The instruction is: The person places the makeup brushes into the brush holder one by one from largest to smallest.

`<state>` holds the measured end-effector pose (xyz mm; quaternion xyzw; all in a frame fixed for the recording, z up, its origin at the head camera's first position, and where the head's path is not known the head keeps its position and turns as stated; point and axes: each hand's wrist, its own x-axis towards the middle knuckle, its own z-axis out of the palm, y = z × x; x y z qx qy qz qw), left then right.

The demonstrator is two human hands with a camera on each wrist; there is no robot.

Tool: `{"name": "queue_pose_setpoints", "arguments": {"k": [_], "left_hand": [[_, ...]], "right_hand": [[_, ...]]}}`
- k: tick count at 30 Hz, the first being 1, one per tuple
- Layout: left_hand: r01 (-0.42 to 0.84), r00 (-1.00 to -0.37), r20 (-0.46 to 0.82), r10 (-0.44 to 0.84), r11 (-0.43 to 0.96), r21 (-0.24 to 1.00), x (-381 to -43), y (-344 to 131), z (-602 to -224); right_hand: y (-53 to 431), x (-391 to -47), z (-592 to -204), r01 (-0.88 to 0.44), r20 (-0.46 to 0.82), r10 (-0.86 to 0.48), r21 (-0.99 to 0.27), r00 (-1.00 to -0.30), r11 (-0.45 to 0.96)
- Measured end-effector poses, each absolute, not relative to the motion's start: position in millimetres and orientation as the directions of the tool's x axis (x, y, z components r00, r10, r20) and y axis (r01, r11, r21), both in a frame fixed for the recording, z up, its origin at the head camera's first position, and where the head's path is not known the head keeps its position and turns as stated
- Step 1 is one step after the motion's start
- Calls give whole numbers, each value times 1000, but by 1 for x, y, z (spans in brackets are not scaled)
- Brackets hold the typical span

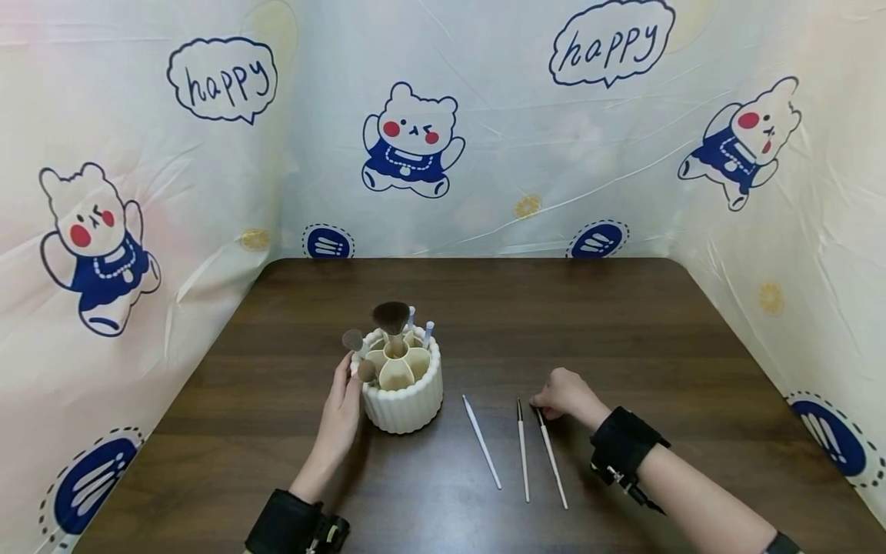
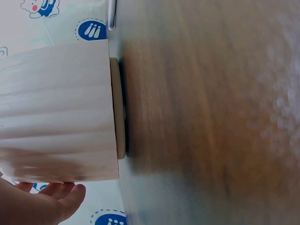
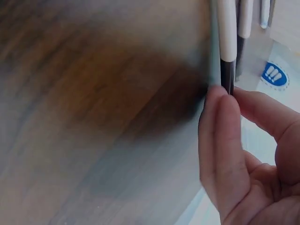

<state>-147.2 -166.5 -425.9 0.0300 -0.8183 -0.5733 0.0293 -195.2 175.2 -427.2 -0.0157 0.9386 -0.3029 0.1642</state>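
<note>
My left hand (image 1: 339, 408) rests against the left side of a cream ribbed brush holder (image 1: 403, 408). In the left wrist view, fingers (image 2: 70, 201) touch the holder's side wall (image 2: 56, 112). The holder has petal-shaped compartments, and several makeup brushes stand in it, among them a large dark fluffy brush (image 1: 391, 317). To its right, my right hand (image 1: 569, 394) pinches the dark tip end of a thin white-handled makeup brush (image 1: 552, 462) lying on the table. The right wrist view shows this brush (image 3: 228, 33) between thumb and fingers; its very tip is hidden.
A second thin brush (image 1: 524, 462) and a white pencil-like stick (image 1: 482, 442) lie on the brown wooden table (image 1: 277, 462), between the holder and the right hand. A printed curtain (image 1: 484, 154) hangs around the table's back and sides.
</note>
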Motion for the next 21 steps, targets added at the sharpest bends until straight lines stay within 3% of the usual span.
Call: {"name": "queue_pose_setpoints", "arguments": {"k": [12, 21], "left_hand": [[-3, -997, 25, -78, 334, 942, -148, -167, -427], [-4, -997, 23, -79, 332, 943, -148, -167, -428]], "right_hand": [[188, -212, -400, 120, -320, -129, -653, -939, 748], [187, -231, -355, 68, -189, -102, -722, -977, 688]]}}
